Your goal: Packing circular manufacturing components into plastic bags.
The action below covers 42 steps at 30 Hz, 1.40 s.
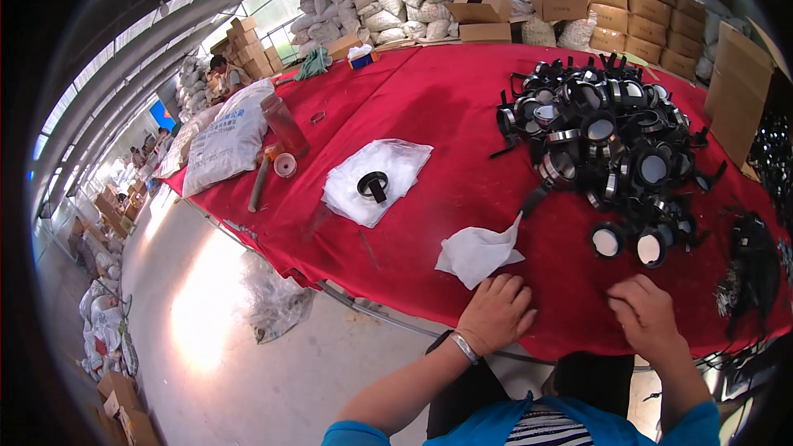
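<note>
At the near edge of the red-covered table, my left hand (498, 314) rests with fingers bent and a little apart, holding nothing I can see. Just beyond its fingertips lies a crumpled white cloth (479, 253). My right hand (648, 314) is over the table to the right, fingers loosely curled and apart, with nothing visible in them. Beyond it is a large heap of round black lamp-like pieces (599, 129) with silver rims and black straps. Two of them, a left piece (607, 241) and a right piece (651, 246), lie closest to that hand, pale faces up.
Clear plastic bags (343, 186) lie stacked mid-table under a black ring-shaped part (373, 185). Farther left are a hammer (258, 184), a reddish clear jar (285, 125) and a white sack (227, 140). Black straps (750, 268) bunch at the right; an open carton (738, 91) stands behind.
</note>
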Each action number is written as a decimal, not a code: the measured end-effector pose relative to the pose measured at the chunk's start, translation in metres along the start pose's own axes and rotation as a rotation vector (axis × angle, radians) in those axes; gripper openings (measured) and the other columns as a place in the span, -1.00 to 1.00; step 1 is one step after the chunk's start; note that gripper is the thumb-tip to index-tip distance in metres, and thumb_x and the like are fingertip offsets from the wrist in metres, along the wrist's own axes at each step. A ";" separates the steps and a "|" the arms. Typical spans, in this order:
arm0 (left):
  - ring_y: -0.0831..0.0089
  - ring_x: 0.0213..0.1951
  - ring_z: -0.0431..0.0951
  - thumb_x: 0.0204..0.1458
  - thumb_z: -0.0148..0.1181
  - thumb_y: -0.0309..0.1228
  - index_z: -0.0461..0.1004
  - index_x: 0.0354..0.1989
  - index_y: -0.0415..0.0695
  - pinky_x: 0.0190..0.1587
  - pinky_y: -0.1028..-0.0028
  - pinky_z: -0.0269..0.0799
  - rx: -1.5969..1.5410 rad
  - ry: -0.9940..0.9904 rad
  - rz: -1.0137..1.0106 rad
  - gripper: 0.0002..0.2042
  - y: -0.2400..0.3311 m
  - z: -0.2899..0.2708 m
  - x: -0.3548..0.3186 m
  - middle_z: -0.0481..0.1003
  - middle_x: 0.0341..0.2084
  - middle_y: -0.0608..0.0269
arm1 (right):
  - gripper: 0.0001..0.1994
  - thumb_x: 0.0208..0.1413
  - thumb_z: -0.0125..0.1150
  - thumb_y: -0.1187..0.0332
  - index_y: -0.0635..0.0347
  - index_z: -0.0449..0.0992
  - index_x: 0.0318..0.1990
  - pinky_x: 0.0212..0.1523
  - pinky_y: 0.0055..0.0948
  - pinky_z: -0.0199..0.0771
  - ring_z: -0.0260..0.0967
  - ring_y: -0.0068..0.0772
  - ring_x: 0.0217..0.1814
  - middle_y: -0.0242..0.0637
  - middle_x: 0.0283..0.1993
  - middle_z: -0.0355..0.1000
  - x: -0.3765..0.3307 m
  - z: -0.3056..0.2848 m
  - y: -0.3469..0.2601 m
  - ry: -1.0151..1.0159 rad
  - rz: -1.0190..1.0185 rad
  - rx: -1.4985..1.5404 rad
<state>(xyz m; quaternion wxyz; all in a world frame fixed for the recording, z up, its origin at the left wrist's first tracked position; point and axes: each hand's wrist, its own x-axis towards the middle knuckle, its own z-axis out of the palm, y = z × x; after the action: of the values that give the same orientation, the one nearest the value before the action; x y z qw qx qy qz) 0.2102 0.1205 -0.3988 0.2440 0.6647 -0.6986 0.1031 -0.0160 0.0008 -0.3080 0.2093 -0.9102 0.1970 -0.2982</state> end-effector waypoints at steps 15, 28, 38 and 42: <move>0.23 -0.44 0.54 -0.17 0.20 -0.63 0.50 -0.43 -0.20 -0.41 0.41 0.45 -0.448 0.214 -0.333 -0.89 -0.046 -0.072 -0.107 0.52 -0.48 0.14 | -0.73 0.00 0.19 0.35 0.20 0.43 -0.13 -0.10 -0.17 0.40 0.39 -0.01 -0.09 -0.07 -0.06 0.35 0.145 0.156 -0.003 -0.605 -0.160 0.044; 0.36 -0.28 0.58 -0.09 0.28 -0.48 0.29 0.07 -0.24 -0.26 0.42 0.50 -0.604 0.424 -0.583 -0.50 -0.032 -0.088 -0.115 0.45 -0.10 -0.02 | -0.82 0.19 0.09 0.24 0.14 0.44 -0.34 -0.53 -0.68 0.33 0.27 -0.75 -0.50 -0.50 -0.47 0.32 0.151 0.148 -0.077 -0.979 0.386 1.058; 0.39 -0.58 0.54 0.09 -0.06 -0.58 0.43 -0.29 -0.37 -0.54 0.47 0.46 -1.194 0.287 -0.871 -0.86 -0.007 -0.093 -0.085 0.50 -0.61 0.14 | -0.67 0.16 0.06 0.40 0.21 0.33 0.09 -0.21 -0.45 0.43 0.40 -0.38 -0.30 -0.27 -0.32 0.40 0.103 0.136 -0.087 -0.578 -0.269 0.764; 0.47 -0.53 0.56 0.10 0.00 -0.58 0.34 -0.13 -0.33 -0.51 0.56 0.48 -1.313 0.224 -0.832 -0.82 0.012 -0.084 -0.065 0.53 -0.50 0.14 | -0.64 0.08 0.08 0.44 0.20 0.36 0.07 -0.11 -0.28 0.42 0.45 -0.13 -0.14 -0.11 -0.20 0.45 0.082 0.115 -0.060 -0.670 -0.124 0.769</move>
<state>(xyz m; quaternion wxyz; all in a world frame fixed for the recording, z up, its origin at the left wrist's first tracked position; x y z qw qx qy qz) 0.2152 0.2177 -0.3556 0.6747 0.5771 -0.2811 -0.3643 0.1312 0.0420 -0.3249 0.5625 -0.8230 -0.0593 -0.0527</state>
